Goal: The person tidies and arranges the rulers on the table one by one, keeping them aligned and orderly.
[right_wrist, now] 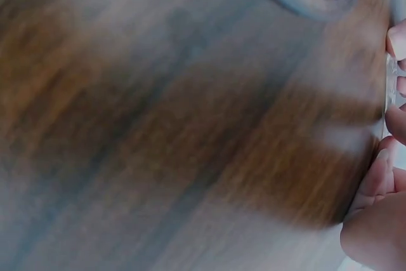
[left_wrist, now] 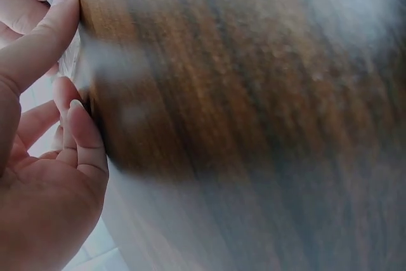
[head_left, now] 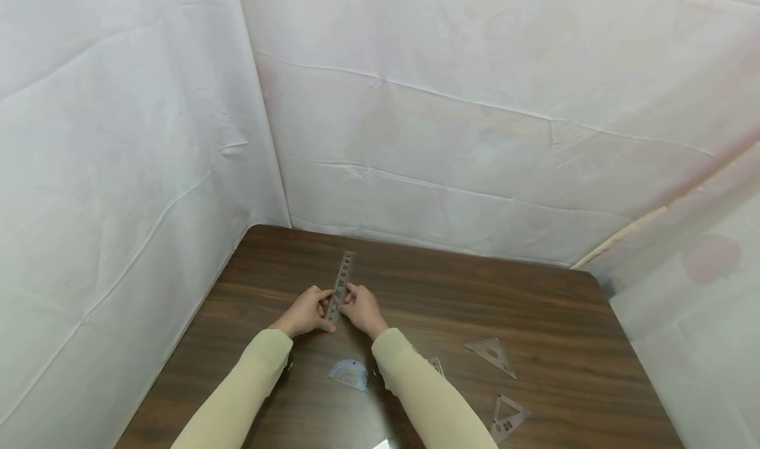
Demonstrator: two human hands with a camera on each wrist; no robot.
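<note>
Near the frame's centre, the left hand (head_left: 305,312) and right hand (head_left: 363,309) pinch the near end of a clear plastic stencil ruler (head_left: 341,285) from either side, fingers curled around its edges, apparently steadying it. Its far end slants away over the dark wooden table (head_left: 534,304), and a clear blue-tinted protractor (head_left: 349,374) lies lower down, between the forearms.

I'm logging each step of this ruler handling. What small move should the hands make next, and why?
Probably lower the ruler flat onto the table: both the left hand and right hand pinch its near end, and its far end points away, apparently raised.
</note>
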